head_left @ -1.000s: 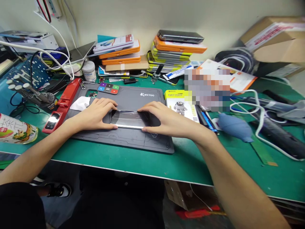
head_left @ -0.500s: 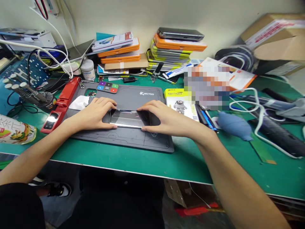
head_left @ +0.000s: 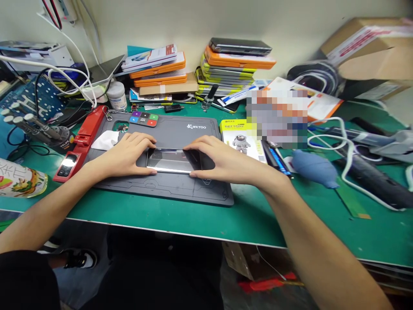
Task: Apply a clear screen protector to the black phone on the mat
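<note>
A smartphone with a dark, shiny screen (head_left: pixel 172 160) lies lengthwise over the grey work mat (head_left: pixel 180 193). My left hand (head_left: pixel 129 156) grips its left end, thumb at the near edge and fingers at the far edge. At the right end, my right hand (head_left: pixel 216 158) holds it the same way, thumb near and fingertips far. A crumpled white cloth (head_left: pixel 105 141) rests on the mat beyond my left wrist. Behind the phone is a small plate of coloured squares (head_left: pixel 143 118).
A red tool (head_left: pixel 85 137) and a drink bottle (head_left: pixel 21 178) are at the left. Stacked cases (head_left: pixel 226 71) stand against the wall. Right of the mat lie a yellow-white battery box (head_left: pixel 241 137), a blue air blower (head_left: pixel 315 168) and cables.
The whole view has shifted slightly, with the bench items a little further left. Both hands keep the same hold on the phone.
</note>
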`<state>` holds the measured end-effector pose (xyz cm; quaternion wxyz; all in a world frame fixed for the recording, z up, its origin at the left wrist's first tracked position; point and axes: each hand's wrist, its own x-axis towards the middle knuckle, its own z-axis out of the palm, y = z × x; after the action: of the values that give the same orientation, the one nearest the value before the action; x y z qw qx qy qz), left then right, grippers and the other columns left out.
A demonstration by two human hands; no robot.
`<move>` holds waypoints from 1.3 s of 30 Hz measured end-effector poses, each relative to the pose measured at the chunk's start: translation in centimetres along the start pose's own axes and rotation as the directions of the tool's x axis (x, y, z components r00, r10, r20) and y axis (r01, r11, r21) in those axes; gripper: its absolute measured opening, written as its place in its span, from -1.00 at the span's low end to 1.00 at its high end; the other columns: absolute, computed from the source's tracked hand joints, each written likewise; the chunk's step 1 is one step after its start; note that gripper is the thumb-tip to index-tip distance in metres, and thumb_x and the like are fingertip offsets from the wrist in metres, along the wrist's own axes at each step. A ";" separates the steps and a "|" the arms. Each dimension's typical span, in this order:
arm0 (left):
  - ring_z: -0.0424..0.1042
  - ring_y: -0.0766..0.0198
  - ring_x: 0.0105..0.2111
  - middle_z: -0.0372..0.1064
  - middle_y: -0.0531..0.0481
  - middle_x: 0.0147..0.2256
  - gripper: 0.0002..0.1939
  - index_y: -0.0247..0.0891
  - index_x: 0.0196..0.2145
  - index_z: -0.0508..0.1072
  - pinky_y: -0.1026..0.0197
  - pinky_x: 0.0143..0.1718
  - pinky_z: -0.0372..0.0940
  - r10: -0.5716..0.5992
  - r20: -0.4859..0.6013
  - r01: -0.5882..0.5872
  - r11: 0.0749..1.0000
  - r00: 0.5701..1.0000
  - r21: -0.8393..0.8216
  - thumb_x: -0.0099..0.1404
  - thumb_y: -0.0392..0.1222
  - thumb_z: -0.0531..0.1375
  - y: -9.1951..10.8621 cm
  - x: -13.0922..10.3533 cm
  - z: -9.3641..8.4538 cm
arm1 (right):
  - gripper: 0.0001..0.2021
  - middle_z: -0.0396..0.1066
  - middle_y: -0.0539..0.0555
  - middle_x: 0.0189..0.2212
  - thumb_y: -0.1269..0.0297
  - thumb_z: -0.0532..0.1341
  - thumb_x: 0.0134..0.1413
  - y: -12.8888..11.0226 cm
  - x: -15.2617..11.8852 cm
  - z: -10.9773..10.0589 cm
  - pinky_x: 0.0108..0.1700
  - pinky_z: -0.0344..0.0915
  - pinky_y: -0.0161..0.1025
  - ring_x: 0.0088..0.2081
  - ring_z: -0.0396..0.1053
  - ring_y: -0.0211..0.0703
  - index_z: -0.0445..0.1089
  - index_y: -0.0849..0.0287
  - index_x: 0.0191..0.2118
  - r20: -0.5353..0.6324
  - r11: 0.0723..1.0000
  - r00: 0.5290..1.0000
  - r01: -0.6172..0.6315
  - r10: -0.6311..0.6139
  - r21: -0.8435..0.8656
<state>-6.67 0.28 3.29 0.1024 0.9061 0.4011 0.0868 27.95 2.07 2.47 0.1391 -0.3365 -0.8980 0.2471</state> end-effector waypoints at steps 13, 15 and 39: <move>0.34 -0.23 0.35 0.40 -0.30 0.33 -0.28 -0.19 0.18 0.42 -0.23 0.41 0.10 0.003 0.002 -0.003 1.000 1.000 -0.005 0.41 0.46 0.29 0.0 0.0 -0.1 | -0.30 0.47 0.27 0.25 -0.26 0.38 0.24 0.0 0.0 -0.1 0.33 0.36 0.34 0.29 0.39 0.42 0.45 0.01 0.36 0.011 1.000 1.000 -0.010 0.010 -0.005; 0.34 -0.22 0.35 0.40 -0.29 0.33 -0.28 -0.19 0.18 0.42 -0.21 0.40 0.12 0.004 0.000 -0.004 1.000 1.000 -0.001 0.41 0.48 0.28 0.0 0.0 -0.1 | -0.29 0.47 0.27 0.24 -0.27 0.38 0.24 0.1 -0.1 0.0 0.33 0.36 0.34 0.28 0.39 0.42 0.45 0.01 0.36 0.012 1.000 1.000 -0.008 0.008 -0.005; 0.32 -0.23 0.31 0.43 -0.20 0.29 -0.18 -0.12 0.21 0.40 -0.28 0.40 0.15 -0.179 0.033 0.180 0.938 0.983 -0.295 0.20 0.40 0.46 0.4 0.4 -0.1 | -0.20 0.35 0.17 0.37 -0.12 0.47 0.16 1.3 -0.2 -1.7 0.46 0.29 0.25 0.39 0.32 0.30 0.35 -0.14 0.48 0.122 0.968 0.992 -0.055 0.026 0.243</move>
<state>-6.15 0.29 3.50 0.2461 0.8402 0.4642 0.1339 29.52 3.46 3.20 0.1215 -0.3199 -0.8600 0.3786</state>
